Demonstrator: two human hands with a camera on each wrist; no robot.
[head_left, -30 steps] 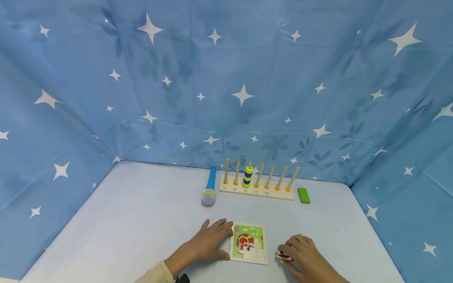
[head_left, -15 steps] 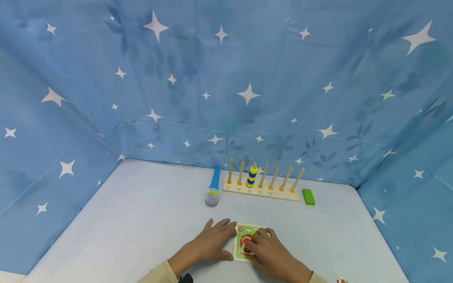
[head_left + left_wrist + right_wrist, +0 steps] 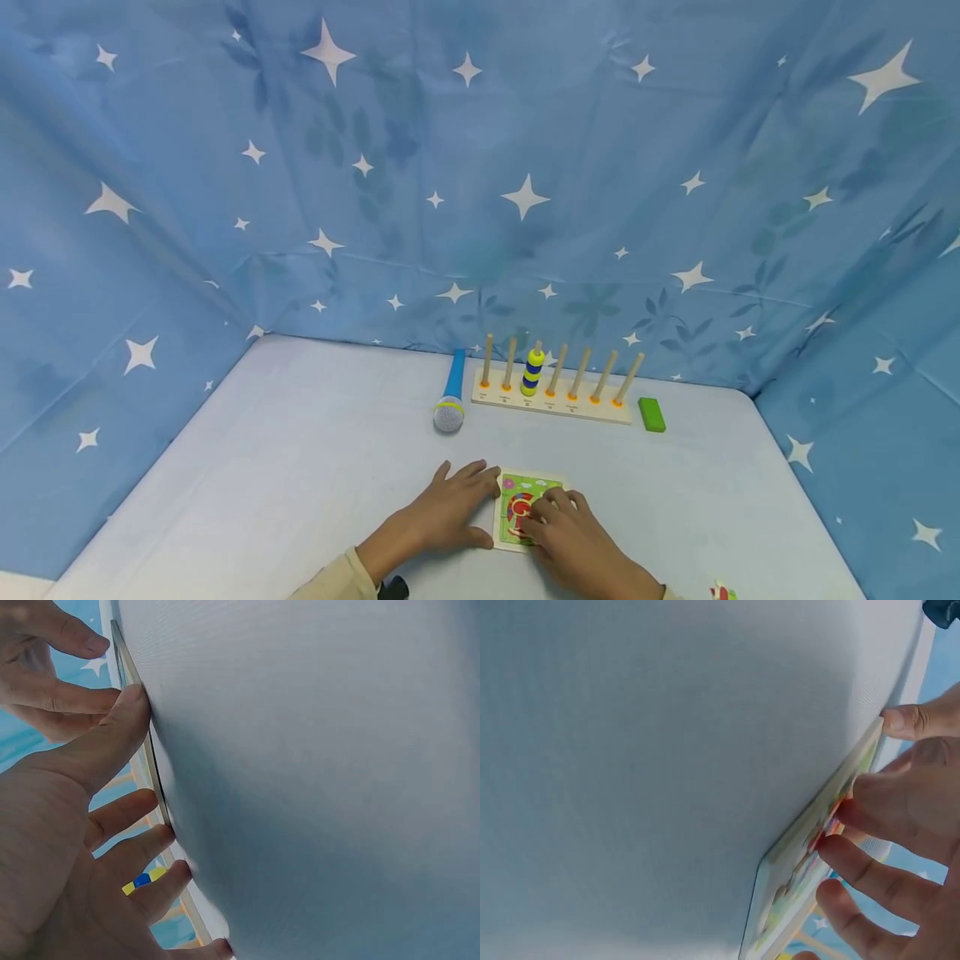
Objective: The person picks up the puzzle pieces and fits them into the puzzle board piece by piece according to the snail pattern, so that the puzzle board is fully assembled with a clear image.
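Observation:
A square wooden jigsaw board (image 3: 513,547) with a red-and-green cartoon picture lies on the white table. My left hand (image 3: 450,510) rests at its left side, fingers spread, with thumb and fingertips along the edge. Over the lower right of the picture, my right hand (image 3: 576,540) bends its fingers down and holds a small puzzle piece (image 3: 832,823) against the board, mostly covered by the fingertips. In the right wrist view, the thumb and first fingers meet at the picture's surface while the other fingers stay raised.
Behind the board lie a blue toy microphone (image 3: 448,414) and a wooden peg stand (image 3: 551,407) with yellow and blue rings (image 3: 532,372) on one peg. A green block (image 3: 652,414) sits right of the stand. Another loose puzzle piece (image 3: 722,592) lies at the bottom right.
My right hand has moved left from beside the board onto the picture, bringing a puzzle piece. Over the last half second it barely shifts. My left hand keeps its place at the board's edge.

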